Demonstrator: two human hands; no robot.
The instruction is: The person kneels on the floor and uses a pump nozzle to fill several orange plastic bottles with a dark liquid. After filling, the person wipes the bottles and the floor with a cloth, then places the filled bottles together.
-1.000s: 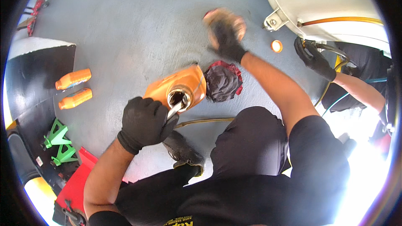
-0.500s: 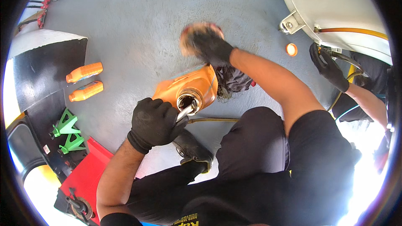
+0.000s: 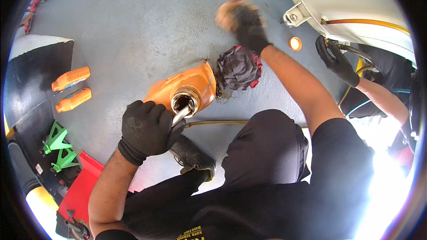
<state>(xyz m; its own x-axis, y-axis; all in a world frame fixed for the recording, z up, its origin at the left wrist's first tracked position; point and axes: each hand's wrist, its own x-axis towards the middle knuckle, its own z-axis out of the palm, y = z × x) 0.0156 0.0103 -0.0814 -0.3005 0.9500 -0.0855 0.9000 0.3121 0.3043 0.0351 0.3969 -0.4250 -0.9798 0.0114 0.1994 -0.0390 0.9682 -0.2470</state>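
An orange plastic container [image 3: 195,82] with a wide round mouth stands on the floor in front of me. My left hand [image 3: 149,129], in a black glove, is closed around a silvery metal tube [image 3: 180,115] whose end goes into that mouth. Beyond the container, my right hand [image 3: 250,26], also gloved, is closed on a blurred tan and reddish cloth [image 3: 229,14] low over the floor. Between that arm and the container lies a crumpled black cloth [image 3: 239,67] with red edges. Dark wet grime marks the floor beside it.
Two orange bottles [image 3: 71,78] lie left, near green stands [image 3: 56,138] and a red metal piece [image 3: 80,186]. At right are a white tank [image 3: 356,4] with a caster, an orange cap [image 3: 295,43], and another person's gloved hand [image 3: 338,62] at a hose fitting. A hose [image 3: 218,122] crosses the floor.
My right hand has swept right and farther away with the tan cloth, uncovering the black cloth. My left hand keeps its grip on the tube. The whole view has shifted slightly.
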